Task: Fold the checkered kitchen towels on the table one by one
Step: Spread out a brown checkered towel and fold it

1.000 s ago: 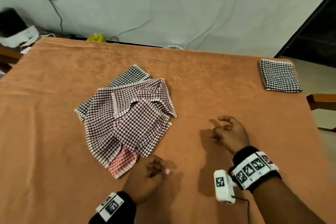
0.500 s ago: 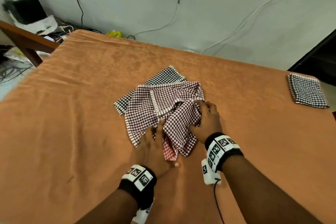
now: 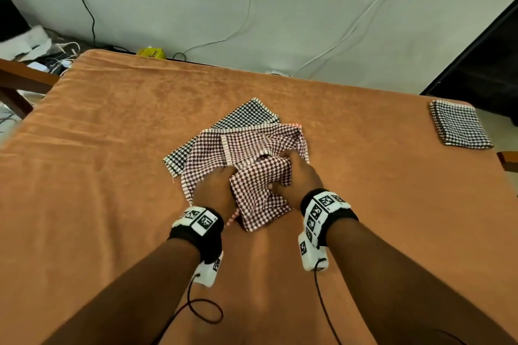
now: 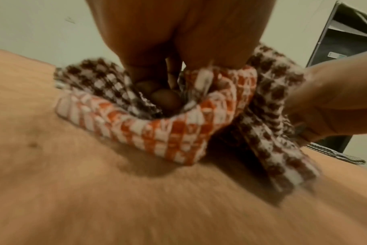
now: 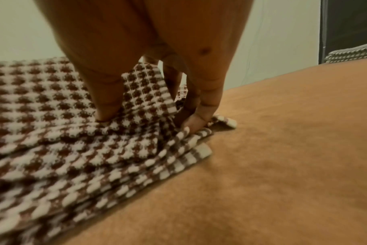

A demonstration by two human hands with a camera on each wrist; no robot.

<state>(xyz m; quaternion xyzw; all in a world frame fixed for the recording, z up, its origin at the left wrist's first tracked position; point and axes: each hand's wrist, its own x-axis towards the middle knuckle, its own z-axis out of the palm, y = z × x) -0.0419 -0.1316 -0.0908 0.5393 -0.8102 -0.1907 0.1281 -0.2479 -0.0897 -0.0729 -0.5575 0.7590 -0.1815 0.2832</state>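
- Both hands, which lay on bare cloth 1 s ago, have moved onto the towel pile and bunched its top layer
- Left hand (image 3: 217, 190) has its fingers curled into the maroon towel (image 3: 260, 193); in the left wrist view the fingertips (image 4: 165, 99) sit buried in folds of maroon and red towel (image 4: 163, 132)
- Right hand (image 3: 300, 176) pinches the maroon towel, thumb (image 5: 107, 102) pressing its top and fingers (image 5: 201, 116) tucked at its edge
- Pile lies mid-table (image 3: 112, 148), over a black towel (image 3: 246, 115) spread flat
- 1 folded towel (image 3: 459, 127) sits at the far right corner, well apart from the pile
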